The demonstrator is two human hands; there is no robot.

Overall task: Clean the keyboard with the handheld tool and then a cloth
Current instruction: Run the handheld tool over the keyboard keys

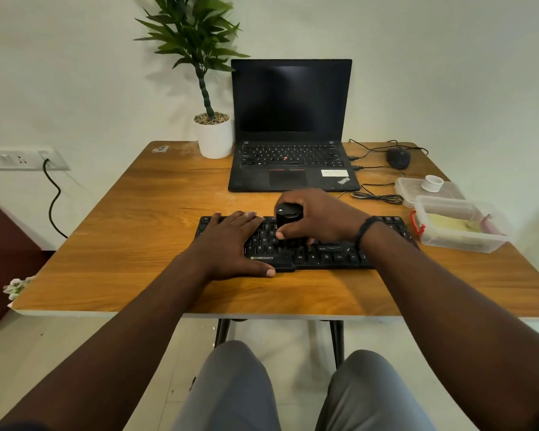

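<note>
A black keyboard (321, 255) lies across the near middle of the wooden table (131, 237). My left hand (231, 244) rests flat on its left half, fingers spread, thumb at the front edge. My right hand (321, 219) grips a black cylindrical handheld tool (288, 217) that stands upright on the keys in the keyboard's middle. The tool's lower end is hidden by my fingers. A yellowish cloth (448, 225) lies inside a clear plastic box (461, 244) at the right.
An open black laptop (291, 126) stands behind the keyboard, with a potted plant (213, 135) to its left. A black mouse (398, 157) and cables lie at the back right. A clear lid (411, 188) carrying a small white cap sits behind the box.
</note>
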